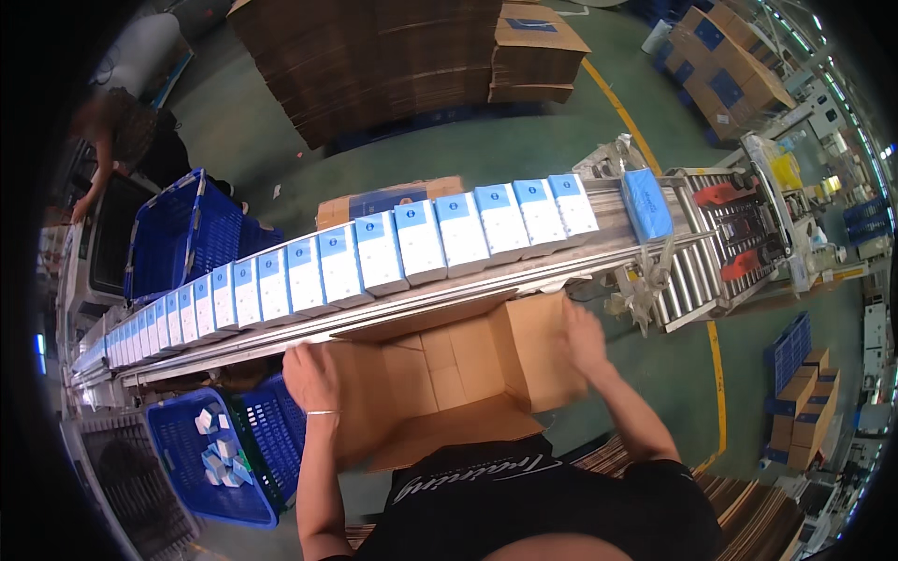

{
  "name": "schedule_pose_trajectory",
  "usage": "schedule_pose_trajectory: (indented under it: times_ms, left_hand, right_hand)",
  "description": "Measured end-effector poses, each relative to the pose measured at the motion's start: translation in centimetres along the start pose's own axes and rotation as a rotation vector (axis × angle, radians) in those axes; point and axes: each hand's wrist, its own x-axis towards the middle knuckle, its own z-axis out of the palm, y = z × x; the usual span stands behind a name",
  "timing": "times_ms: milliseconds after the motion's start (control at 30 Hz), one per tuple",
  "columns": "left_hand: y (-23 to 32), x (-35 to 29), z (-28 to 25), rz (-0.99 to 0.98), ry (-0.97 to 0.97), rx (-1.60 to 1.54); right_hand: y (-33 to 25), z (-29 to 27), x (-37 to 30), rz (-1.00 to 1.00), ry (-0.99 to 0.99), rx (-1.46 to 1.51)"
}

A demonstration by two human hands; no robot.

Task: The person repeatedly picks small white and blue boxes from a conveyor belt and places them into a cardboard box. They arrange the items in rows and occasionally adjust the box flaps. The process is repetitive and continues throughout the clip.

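Left hand (311,377), right hand (584,340) gripping open carton (458,366), conveyor edge (234,349) alongside

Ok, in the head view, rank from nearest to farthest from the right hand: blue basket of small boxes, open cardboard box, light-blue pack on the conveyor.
1. Open cardboard box: the right hand touches its right flap.
2. Light-blue pack: on the conveyor, ahead and to the hand's right.
3. Blue basket of small boxes: lower left, beyond the box's left side.
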Motion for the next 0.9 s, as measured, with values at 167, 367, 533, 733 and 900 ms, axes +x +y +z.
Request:
schedule_pose_trajectory:
  times_ms: [167, 367, 533, 733, 900]
  left_hand:
    - [15.4, 10.9, 5.7, 0.155, -0.308, -0.109]
    - [18.3, 13.6, 9.3, -0.203, -0.67, -0.38]
    - [18.7, 12.3, 7.5, -0.198, -0.366, -0.683]
    - [8.4, 6.5, -5.9, -0.067, -0.171, -0.828]
    - [-6.1, -4.8, -5.2, -0.436, -0.675, -1.069]
  right_hand:
    - [4.4, -6.0, 16.2, 0.1, 0.524, 0.214]
    - [9.0, -3.4, 20.9, 0.311, -0.224, 0.596]
    - [7.8, -5.6, 19.2, 0.267, -0.054, 0.941]
    - [-7.8, -16.8, 7.8, 0.277, 0.229, 0.945]
    - [-18.5, -10.0, 0.1, 0.336, -0.548, 0.515]
